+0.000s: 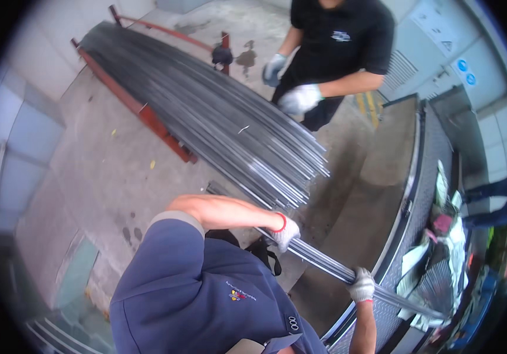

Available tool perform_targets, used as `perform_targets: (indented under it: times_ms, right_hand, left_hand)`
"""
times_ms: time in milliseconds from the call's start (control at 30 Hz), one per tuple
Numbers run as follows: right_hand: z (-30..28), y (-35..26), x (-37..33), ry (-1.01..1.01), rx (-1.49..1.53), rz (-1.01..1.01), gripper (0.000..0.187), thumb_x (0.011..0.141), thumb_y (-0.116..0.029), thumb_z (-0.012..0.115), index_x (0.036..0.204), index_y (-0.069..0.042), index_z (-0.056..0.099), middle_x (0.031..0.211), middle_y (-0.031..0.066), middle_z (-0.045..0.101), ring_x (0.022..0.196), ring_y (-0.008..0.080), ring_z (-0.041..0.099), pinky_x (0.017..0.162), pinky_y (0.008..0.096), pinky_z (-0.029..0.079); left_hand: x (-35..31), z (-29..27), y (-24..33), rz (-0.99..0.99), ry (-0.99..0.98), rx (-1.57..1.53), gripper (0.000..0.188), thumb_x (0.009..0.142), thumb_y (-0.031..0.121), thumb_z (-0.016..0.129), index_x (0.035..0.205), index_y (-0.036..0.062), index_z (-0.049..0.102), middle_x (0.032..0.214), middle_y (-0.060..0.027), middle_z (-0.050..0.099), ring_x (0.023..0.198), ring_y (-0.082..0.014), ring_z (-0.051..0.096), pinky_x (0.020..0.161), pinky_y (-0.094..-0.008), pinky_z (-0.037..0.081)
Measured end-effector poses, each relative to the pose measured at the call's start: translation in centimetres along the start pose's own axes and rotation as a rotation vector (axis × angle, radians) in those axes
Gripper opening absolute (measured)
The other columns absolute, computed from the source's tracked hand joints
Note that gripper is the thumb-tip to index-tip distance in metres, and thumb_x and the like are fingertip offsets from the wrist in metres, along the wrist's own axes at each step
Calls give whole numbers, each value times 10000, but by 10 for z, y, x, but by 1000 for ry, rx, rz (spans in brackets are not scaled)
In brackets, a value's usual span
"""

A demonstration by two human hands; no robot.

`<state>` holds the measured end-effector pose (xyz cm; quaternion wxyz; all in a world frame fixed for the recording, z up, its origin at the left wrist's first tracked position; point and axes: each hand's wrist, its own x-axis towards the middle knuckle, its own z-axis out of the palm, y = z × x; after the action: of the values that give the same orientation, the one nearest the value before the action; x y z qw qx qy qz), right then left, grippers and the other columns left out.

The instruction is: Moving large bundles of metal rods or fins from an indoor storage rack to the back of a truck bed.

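A bundle of long, thin metal bars (324,259) slants across the front of my body, from beside the rack down to the right. My left hand (286,230), in a white knitted glove with a red cuff, is wrapped round the bundle near its middle. Farther along to the right, my right hand (362,287) grips the same bundle in a matching glove. The bars' right end reaches over a dark patterned metal surface toward crumpled wrapping (436,268). Part of the bundle's other end is hidden behind my left forearm.
A large stack of dark metal bars (206,94) lies on a red steel rack (147,115) ahead to the left. Behind the stack's near end stands a co-worker (342,47) in black with gloved hands. Grey cabinets (442,53) line the right wall.
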<state>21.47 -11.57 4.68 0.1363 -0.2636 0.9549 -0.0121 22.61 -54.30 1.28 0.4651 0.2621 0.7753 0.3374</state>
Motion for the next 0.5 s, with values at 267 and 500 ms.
perform_targets:
  times_ms: [267, 500]
  right_hand:
    - [-10, 53, 21, -204, -1, -67, 334, 628, -232, 802, 880, -62, 664, 812, 208, 711, 803, 415, 710, 751, 474, 586]
    - [-26, 28, 51, -427, -16, 52, 410, 640, -254, 831, 982, -65, 705, 917, 197, 748, 919, 396, 727, 813, 452, 589]
  left_hand:
    - [9, -17, -5, 25, 148, 120, 447, 692, 298, 774, 1085, 91, 718, 907, -154, 748, 829, -311, 746, 748, -450, 581]
    - [-14, -41, -14, 28, 67, 42, 618, 691, 338, 782, 1198, -4, 698, 1107, -241, 722, 1063, -394, 690, 906, -488, 545]
